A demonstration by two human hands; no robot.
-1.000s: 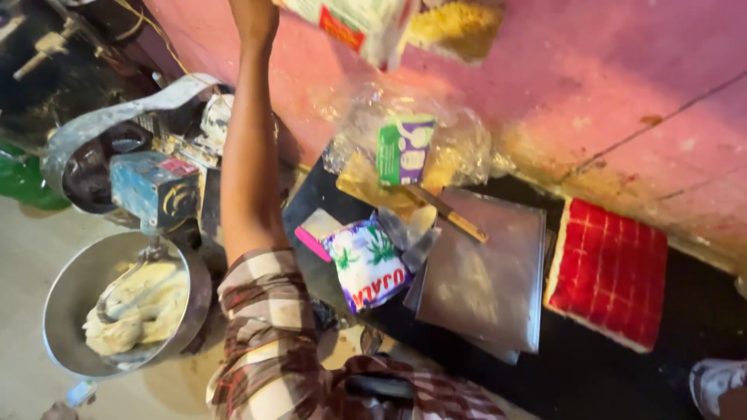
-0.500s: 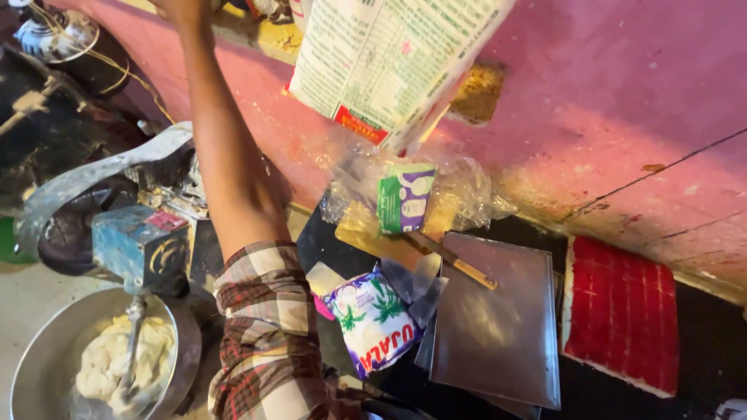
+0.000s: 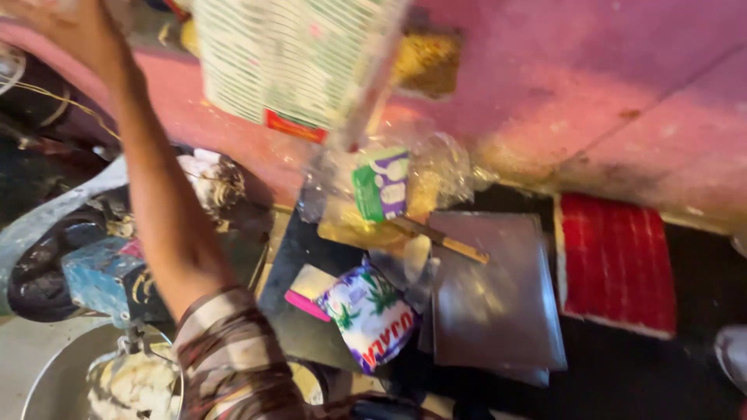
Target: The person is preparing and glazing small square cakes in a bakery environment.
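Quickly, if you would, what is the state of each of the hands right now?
Left hand: raised, blurred; open or closed cannot be told.
Right hand: not in view.

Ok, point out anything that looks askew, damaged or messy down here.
The pink wall has a chipped patch showing yellowish material, partly behind the blurred printed carton. Below, a flour bag lies tilted on its side, overlapping loosely stacked metal sheets, and crumpled clear plastic is heaped against the wall. Nothing looks spilled.

White green-printed carton (image 3: 292,58) up top, green-purple box (image 3: 380,184), white pouch (image 3: 369,313) below
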